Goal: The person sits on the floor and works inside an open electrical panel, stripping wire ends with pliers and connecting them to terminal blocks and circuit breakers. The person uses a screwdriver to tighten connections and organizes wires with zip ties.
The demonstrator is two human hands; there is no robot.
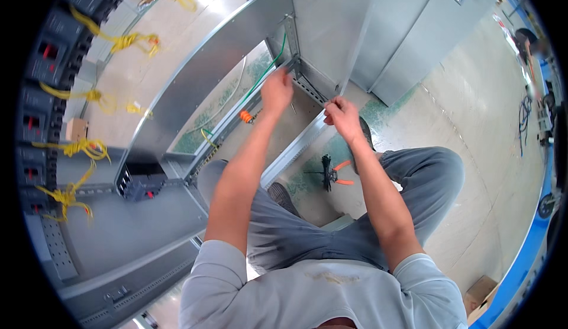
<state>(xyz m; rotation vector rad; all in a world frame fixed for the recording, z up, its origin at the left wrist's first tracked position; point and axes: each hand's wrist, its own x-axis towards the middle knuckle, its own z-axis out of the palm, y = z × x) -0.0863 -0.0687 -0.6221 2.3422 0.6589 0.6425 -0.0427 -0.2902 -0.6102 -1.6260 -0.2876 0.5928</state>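
My left hand (277, 92) is over the far corner of the metal cabinet frame (296, 142), beside a perforated rail. Motion smears its fingers, and what they may hold is hidden. My right hand (342, 118) is closed in a pinch above the frame's right-hand rail. A thin black strip (312, 87), which looks like a cable tie, runs from the corner towards its fingertips. Along the left rail, near my left hand, a green wire (266, 71) goes up. An orange coiled piece (246, 116) sits lower on that rail.
Between my feet lie a bundle of black cable ties (326, 172) and orange-handled pliers (343, 165). Black circuit breakers (44, 74) with yellow wire bundles (124, 42) line the left. Grey cabinet doors (414, 45) stand ahead; a cardboard box (480, 292) is at lower right.
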